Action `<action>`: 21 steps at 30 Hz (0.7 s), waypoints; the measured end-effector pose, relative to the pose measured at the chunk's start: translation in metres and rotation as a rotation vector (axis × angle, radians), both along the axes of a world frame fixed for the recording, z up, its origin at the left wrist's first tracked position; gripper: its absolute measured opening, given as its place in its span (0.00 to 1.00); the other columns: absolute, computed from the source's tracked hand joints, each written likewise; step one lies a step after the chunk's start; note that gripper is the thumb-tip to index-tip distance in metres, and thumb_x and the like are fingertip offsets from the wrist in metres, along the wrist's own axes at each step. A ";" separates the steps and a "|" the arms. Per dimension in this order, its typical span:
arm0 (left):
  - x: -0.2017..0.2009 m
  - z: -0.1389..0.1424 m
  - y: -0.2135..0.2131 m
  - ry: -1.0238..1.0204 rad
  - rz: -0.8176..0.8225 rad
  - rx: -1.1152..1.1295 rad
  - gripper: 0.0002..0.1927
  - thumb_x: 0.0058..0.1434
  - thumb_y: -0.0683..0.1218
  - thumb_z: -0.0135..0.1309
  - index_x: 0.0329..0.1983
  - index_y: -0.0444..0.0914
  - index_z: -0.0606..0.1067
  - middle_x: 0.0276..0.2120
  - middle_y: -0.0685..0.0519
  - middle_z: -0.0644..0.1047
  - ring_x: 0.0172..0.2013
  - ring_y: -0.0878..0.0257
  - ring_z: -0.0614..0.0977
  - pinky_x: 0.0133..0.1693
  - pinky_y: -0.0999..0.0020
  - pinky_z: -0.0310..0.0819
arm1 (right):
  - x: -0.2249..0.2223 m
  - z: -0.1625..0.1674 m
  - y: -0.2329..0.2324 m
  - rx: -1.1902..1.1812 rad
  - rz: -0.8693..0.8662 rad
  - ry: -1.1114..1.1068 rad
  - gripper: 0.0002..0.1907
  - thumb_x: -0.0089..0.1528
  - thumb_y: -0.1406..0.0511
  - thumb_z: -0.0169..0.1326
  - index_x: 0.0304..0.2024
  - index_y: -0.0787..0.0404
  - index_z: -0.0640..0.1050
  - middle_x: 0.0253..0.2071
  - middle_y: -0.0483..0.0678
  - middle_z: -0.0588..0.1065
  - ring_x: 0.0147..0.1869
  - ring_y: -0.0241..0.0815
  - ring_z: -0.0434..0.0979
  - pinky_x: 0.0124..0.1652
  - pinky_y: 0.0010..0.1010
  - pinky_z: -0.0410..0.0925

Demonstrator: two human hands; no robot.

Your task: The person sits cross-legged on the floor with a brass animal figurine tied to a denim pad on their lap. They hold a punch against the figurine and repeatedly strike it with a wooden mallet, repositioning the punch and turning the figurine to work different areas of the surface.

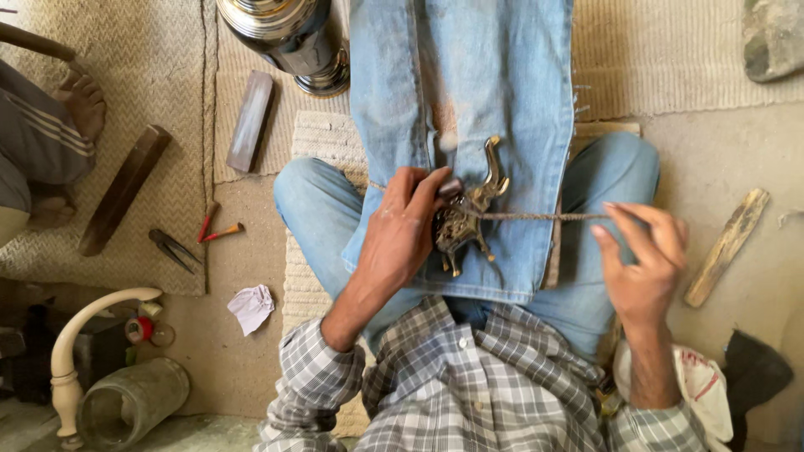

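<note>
I sit cross-legged with a pale blue denim cloth (469, 92) spread over my lap. On it lies a small brass elephant figurine (469, 219), trunk raised. My left hand (404, 233) grips the figurine's body from the left. A thin twisted cord (536, 217) runs taut from the figurine to the right. My right hand (643, 261) pinches the cord's right end between thumb and fingers.
A metal flask (289, 38) stands at the top. Wooden blocks (249, 121) (124, 188) and pliers with red handles (188, 238) lie left on a woven mat (126, 75). Another person's bare foot (84, 105) is far left. A wood strip (727, 245) lies right. A glass jar (134, 402) sits lower left.
</note>
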State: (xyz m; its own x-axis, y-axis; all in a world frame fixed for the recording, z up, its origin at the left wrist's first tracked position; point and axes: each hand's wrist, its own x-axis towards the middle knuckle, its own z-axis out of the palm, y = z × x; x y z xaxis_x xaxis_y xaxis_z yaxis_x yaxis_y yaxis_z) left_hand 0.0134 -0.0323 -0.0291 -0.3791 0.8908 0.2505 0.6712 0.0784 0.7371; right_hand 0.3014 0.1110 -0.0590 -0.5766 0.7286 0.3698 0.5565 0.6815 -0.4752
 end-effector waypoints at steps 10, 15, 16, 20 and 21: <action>-0.027 0.012 0.067 -0.355 -0.125 0.111 0.16 0.68 0.39 0.62 0.59 0.39 0.79 0.35 0.52 0.72 0.40 0.62 0.75 0.44 0.67 0.71 | 0.064 -0.105 0.003 -0.508 -0.420 -0.395 0.28 0.68 0.73 0.48 0.71 0.65 0.71 0.53 0.63 0.71 0.51 0.55 0.73 0.50 0.44 0.67; -0.025 0.000 0.102 -0.855 -0.106 0.113 0.18 0.70 0.39 0.60 0.62 0.36 0.73 0.44 0.54 0.79 0.35 0.70 0.78 0.40 0.75 0.78 | 0.073 -0.117 -0.011 -0.657 -0.388 -0.314 0.28 0.70 0.71 0.42 0.74 0.67 0.65 0.59 0.64 0.70 0.58 0.54 0.72 0.56 0.42 0.65; -0.025 -0.002 0.104 -0.843 -0.100 0.132 0.20 0.70 0.39 0.61 0.63 0.36 0.71 0.45 0.55 0.79 0.37 0.70 0.79 0.42 0.75 0.80 | 0.074 -0.118 -0.009 -0.669 -0.383 -0.285 0.28 0.71 0.71 0.41 0.75 0.68 0.63 0.61 0.64 0.70 0.59 0.54 0.71 0.57 0.42 0.65; -0.029 -0.004 0.105 -0.729 -0.147 0.166 0.18 0.71 0.38 0.61 0.61 0.38 0.70 0.47 0.56 0.80 0.43 0.71 0.85 0.47 0.75 0.87 | 0.070 -0.115 0.012 -0.641 -0.337 -0.026 0.29 0.73 0.70 0.37 0.78 0.69 0.58 0.66 0.64 0.70 0.65 0.53 0.71 0.62 0.41 0.63; -0.031 -0.004 0.104 -0.658 -0.170 0.173 0.18 0.71 0.38 0.62 0.60 0.39 0.71 0.47 0.56 0.80 0.43 0.71 0.85 0.46 0.75 0.87 | 0.069 -0.113 0.017 -0.670 -0.402 -0.038 0.31 0.74 0.69 0.35 0.80 0.67 0.56 0.65 0.62 0.70 0.62 0.51 0.72 0.61 0.39 0.65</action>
State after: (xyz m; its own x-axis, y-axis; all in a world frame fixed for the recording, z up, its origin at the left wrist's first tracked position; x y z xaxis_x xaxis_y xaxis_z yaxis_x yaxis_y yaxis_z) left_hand -0.0177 0.0713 -0.0326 -0.3600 0.9190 0.1606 0.0740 -0.1435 0.9869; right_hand 0.3706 0.1278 -0.1718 -0.2245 0.9452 -0.2370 0.7239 -0.0010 -0.6899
